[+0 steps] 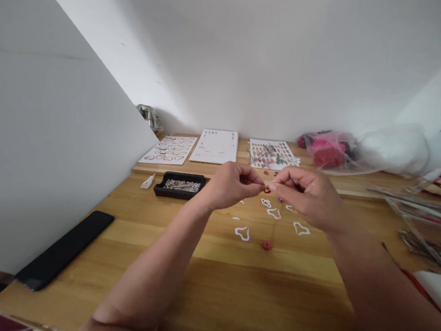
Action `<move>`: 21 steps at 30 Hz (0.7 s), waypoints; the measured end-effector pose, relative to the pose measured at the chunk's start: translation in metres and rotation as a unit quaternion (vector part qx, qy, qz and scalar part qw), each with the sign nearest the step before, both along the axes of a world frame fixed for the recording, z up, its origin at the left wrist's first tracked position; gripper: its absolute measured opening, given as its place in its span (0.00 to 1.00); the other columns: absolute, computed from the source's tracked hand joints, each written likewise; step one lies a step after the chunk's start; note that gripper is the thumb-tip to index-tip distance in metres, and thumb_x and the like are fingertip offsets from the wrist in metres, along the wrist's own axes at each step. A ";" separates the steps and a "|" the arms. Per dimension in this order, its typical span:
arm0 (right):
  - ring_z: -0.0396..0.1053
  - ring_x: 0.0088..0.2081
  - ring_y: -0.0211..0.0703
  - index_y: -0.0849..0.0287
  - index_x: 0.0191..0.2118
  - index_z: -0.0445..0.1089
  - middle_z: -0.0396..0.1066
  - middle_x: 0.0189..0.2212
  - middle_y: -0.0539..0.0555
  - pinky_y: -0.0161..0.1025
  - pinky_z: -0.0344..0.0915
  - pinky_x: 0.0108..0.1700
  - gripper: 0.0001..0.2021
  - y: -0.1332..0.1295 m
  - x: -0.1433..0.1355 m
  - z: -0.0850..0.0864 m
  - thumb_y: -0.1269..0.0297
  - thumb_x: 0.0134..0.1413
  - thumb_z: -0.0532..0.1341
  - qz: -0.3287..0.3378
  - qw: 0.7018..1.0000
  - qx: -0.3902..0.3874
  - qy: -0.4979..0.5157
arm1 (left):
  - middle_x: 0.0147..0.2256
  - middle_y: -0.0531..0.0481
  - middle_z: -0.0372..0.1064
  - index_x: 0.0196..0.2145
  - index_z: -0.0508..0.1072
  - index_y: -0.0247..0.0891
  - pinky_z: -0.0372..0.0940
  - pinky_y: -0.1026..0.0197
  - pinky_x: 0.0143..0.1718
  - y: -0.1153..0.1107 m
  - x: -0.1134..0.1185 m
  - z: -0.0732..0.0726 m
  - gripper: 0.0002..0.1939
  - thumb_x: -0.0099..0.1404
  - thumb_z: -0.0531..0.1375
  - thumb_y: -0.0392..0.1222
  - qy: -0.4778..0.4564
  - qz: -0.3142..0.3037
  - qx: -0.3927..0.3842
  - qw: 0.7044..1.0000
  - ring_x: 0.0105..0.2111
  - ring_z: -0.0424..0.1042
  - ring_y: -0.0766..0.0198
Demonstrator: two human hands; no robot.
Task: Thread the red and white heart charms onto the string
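Note:
My left hand and my right hand meet above the middle of the table, thumbs and forefingers pinched almost tip to tip. A small red piece shows just under the fingertips; its exact kind is too small to make out. Below on the wood lies a little red coil, and a thin reddish strand runs up from it towards my hands. White wavy-edged outline shapes are scattered around beneath my hands, with another white outline near my right wrist. Small purple and red bits are partly hidden behind the fingers.
A black tray of small shiny pieces stands left, beside a white tube. Printed sheets lie along the back wall. A long black object rests at far left. Plastic bags and bundled strands crowd the right.

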State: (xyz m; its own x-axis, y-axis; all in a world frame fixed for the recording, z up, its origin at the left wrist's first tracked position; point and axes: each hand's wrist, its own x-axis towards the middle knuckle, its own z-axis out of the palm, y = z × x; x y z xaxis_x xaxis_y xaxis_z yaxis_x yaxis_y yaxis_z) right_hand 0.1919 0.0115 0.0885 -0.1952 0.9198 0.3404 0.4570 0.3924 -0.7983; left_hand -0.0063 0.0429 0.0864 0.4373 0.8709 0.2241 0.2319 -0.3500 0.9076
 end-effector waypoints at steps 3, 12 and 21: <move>0.51 0.20 0.33 0.58 0.27 0.72 0.61 0.18 0.47 0.36 0.46 0.22 0.09 0.002 0.005 0.003 0.60 0.55 0.65 0.013 1.000 -0.021 -0.002 | 0.27 0.50 0.74 0.30 0.78 0.34 0.59 0.65 0.29 -0.001 -0.001 0.002 0.06 0.56 0.66 0.40 0.012 -0.048 -0.016 0.999 0.26 0.66 0.70; 0.50 0.18 0.30 0.58 0.26 0.71 0.58 0.17 0.44 0.34 0.45 0.21 0.15 0.019 0.006 -0.006 0.52 0.47 0.71 0.138 0.961 -0.165 0.176 | 0.28 0.52 0.74 0.30 0.78 0.35 0.61 0.65 0.33 -0.001 -0.002 0.004 0.04 0.55 0.68 0.37 -0.112 -0.134 -0.116 0.978 0.27 0.66 0.72; 0.46 0.18 0.29 0.57 0.27 0.69 0.59 0.20 0.43 0.34 0.46 0.21 0.12 0.022 -0.004 -0.024 0.59 0.44 0.72 0.108 0.935 -0.223 0.256 | 0.25 0.54 0.68 0.29 0.75 0.35 0.56 0.64 0.28 0.008 0.001 -0.005 0.11 0.55 0.69 0.45 -0.169 0.024 -0.076 0.982 0.24 0.60 0.73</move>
State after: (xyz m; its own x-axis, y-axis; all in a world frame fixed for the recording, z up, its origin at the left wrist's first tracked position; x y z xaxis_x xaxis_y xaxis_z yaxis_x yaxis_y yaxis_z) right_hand 0.1875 0.0335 0.0649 -0.3087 0.9506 0.0323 -0.0806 0.0077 -0.9967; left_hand -0.0058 0.0506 0.0815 0.3185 0.9231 0.2155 -0.0796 -0.2005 0.9765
